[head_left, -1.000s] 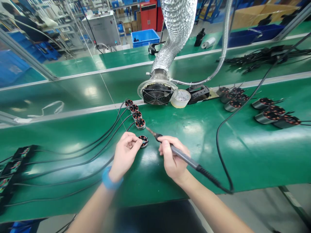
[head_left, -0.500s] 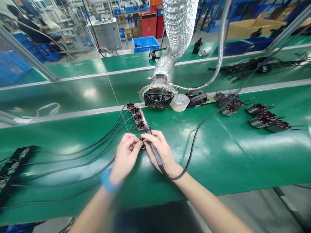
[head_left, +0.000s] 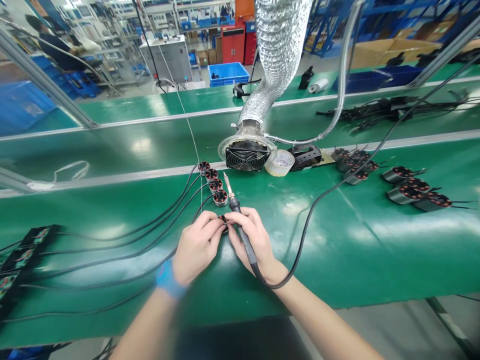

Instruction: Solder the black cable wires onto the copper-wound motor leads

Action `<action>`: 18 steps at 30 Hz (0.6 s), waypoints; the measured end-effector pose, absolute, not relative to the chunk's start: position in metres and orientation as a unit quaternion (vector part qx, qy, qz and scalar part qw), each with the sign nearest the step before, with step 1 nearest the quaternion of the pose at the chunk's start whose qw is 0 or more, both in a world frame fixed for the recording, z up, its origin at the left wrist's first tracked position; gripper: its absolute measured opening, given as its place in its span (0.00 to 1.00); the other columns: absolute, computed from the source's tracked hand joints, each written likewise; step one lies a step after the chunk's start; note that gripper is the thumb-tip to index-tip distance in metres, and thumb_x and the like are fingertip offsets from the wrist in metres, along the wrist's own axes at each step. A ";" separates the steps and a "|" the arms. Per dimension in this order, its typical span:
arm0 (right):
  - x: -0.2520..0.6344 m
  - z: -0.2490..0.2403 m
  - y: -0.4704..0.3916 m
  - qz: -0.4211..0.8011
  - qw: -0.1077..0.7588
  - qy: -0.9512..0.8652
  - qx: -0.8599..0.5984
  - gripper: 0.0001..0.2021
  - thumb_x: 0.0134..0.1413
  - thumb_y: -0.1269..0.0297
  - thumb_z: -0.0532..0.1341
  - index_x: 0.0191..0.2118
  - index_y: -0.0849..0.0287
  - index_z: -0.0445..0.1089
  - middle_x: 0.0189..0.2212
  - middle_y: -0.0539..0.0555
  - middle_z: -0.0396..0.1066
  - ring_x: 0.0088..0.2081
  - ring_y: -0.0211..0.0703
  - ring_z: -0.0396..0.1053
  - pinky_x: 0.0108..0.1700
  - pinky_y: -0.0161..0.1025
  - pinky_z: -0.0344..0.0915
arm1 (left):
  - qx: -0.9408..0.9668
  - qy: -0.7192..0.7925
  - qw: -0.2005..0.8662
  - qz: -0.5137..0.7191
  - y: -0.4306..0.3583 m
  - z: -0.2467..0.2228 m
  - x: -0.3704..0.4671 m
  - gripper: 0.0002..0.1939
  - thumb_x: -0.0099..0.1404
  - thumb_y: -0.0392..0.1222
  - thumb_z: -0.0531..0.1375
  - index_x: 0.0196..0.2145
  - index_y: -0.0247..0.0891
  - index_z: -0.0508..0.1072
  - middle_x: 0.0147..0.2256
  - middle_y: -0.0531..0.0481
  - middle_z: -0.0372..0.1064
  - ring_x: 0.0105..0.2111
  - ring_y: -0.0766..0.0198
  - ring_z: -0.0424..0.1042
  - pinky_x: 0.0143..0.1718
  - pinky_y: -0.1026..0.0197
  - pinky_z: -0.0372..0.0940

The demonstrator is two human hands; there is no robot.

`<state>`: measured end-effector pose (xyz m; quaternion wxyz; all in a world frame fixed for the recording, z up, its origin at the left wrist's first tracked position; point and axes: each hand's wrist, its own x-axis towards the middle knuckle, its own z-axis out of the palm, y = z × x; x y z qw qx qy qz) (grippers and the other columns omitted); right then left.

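A soldering iron (head_left: 243,235) rests in my right hand (head_left: 255,240), its bare metal tip pointing away from me, clear of the motors. The fingertips of that hand also reach a small round motor (head_left: 224,225) on the bench. From the other side my left hand (head_left: 198,245), with a blue wristband (head_left: 168,280), pinches at the same motor. My fingers hide most of it, and any wire between them cannot be made out. Just beyond stands a row of several motors (head_left: 220,198) with copper windings, joined to black cables (head_left: 150,222).
A fume fan (head_left: 245,158) on a foil duct (head_left: 277,60) hangs ahead, beside a tape roll (head_left: 280,162). More motors (head_left: 407,192) stand right. The iron's cord (head_left: 303,235) curves across the bench. At left lies a black circuit-board holder (head_left: 28,255). Thin wire (head_left: 193,137) hangs ahead.
The view has shifted slightly. Both hands stay at the same motor, and the soldering iron's tip now stands visibly apart from the motor row.
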<state>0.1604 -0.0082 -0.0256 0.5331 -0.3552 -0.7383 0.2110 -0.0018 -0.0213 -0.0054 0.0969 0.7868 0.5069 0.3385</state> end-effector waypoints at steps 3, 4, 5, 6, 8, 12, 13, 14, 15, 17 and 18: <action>0.161 -0.026 -0.008 0.198 0.523 -0.749 -0.356 0.21 0.63 0.78 0.54 0.57 0.49 0.64 0.44 0.55 0.64 0.42 0.40 0.71 0.46 0.38 0.73 | 0.775 0.514 0.114 0.349 -0.022 -0.002 0.001 0.07 0.70 0.34 0.56 0.39 0.38 0.74 0.39 0.47 0.69 0.35 0.65 0.71 0.36 0.63 0.65; 0.161 -0.027 -0.008 0.190 0.516 -0.755 -0.357 0.21 0.63 0.78 0.54 0.57 0.49 0.64 0.44 0.55 0.64 0.43 0.40 0.71 0.46 0.39 0.72 | 0.772 0.515 0.124 0.353 -0.021 -0.001 0.002 0.07 0.70 0.34 0.56 0.39 0.37 0.74 0.39 0.47 0.69 0.35 0.65 0.71 0.37 0.63 0.65; 0.161 -0.027 -0.008 0.182 0.509 -0.761 -0.358 0.22 0.63 0.78 0.54 0.58 0.48 0.64 0.44 0.55 0.64 0.43 0.41 0.71 0.46 0.39 0.72 | 0.770 0.513 0.134 0.356 -0.021 0.000 0.003 0.07 0.70 0.34 0.55 0.38 0.37 0.74 0.39 0.47 0.69 0.35 0.65 0.71 0.37 0.63 0.65; 0.161 -0.028 -0.008 0.176 0.502 -0.768 -0.357 0.23 0.63 0.78 0.53 0.58 0.47 0.64 0.44 0.54 0.65 0.44 0.41 0.71 0.46 0.40 0.72 | 0.767 0.511 0.146 0.359 -0.021 0.001 0.003 0.07 0.70 0.33 0.55 0.38 0.37 0.74 0.39 0.47 0.70 0.36 0.64 0.72 0.38 0.63 0.65; 0.161 -0.030 -0.008 0.174 0.498 -0.773 -0.352 0.23 0.63 0.78 0.53 0.59 0.47 0.63 0.44 0.55 0.65 0.45 0.42 0.70 0.47 0.40 0.72 | 0.760 0.507 0.170 0.370 -0.020 0.002 0.004 0.08 0.70 0.33 0.55 0.37 0.38 0.74 0.39 0.47 0.70 0.37 0.64 0.72 0.38 0.63 0.65; 0.161 -0.027 -0.006 0.189 0.523 -0.745 -0.369 0.20 0.64 0.76 0.55 0.57 0.50 0.65 0.45 0.55 0.66 0.44 0.41 0.72 0.48 0.39 0.72 | 0.727 0.516 0.225 0.393 -0.015 0.002 0.003 0.06 0.68 0.33 0.57 0.34 0.38 0.74 0.37 0.48 0.71 0.36 0.64 0.71 0.38 0.62 0.65; 0.162 -0.025 -0.006 0.191 0.533 -0.731 -0.381 0.19 0.64 0.76 0.55 0.56 0.50 0.66 0.45 0.55 0.66 0.44 0.41 0.72 0.48 0.40 0.72 | 0.718 0.518 0.240 0.399 -0.014 0.001 0.003 0.06 0.68 0.34 0.58 0.33 0.38 0.74 0.37 0.48 0.71 0.36 0.64 0.71 0.38 0.62 0.65; 0.163 -0.023 -0.006 0.192 0.544 -0.716 -0.394 0.17 0.64 0.75 0.56 0.55 0.51 0.67 0.45 0.55 0.67 0.44 0.41 0.73 0.48 0.40 0.72 | 0.709 0.519 0.255 0.404 -0.012 0.001 0.003 0.06 0.67 0.34 0.58 0.32 0.38 0.73 0.37 0.48 0.71 0.36 0.63 0.71 0.37 0.62 0.65; 0.164 -0.021 -0.006 0.196 0.556 -0.698 -0.407 0.16 0.64 0.74 0.56 0.54 0.51 0.68 0.44 0.55 0.69 0.43 0.41 0.73 0.48 0.40 0.72 | 0.701 0.520 0.267 0.409 -0.011 0.000 0.002 0.07 0.66 0.34 0.59 0.30 0.38 0.73 0.37 0.48 0.72 0.37 0.62 0.72 0.38 0.62 0.65; 0.167 -0.017 -0.007 0.212 0.579 -0.658 -0.432 0.14 0.64 0.72 0.57 0.52 0.52 0.69 0.41 0.54 0.72 0.41 0.41 0.74 0.46 0.40 0.73 | 0.689 0.521 0.288 0.412 -0.008 0.000 0.002 0.07 0.65 0.34 0.60 0.28 0.38 0.73 0.38 0.47 0.73 0.39 0.61 0.72 0.41 0.60 0.66; 0.169 -0.015 -0.008 0.220 0.588 -0.638 -0.446 0.12 0.64 0.71 0.58 0.51 0.53 0.70 0.40 0.53 0.73 0.39 0.40 0.75 0.45 0.40 0.73 | 0.685 0.522 0.296 0.412 -0.007 0.000 0.001 0.07 0.65 0.34 0.60 0.28 0.38 0.73 0.38 0.47 0.74 0.40 0.61 0.73 0.43 0.60 0.66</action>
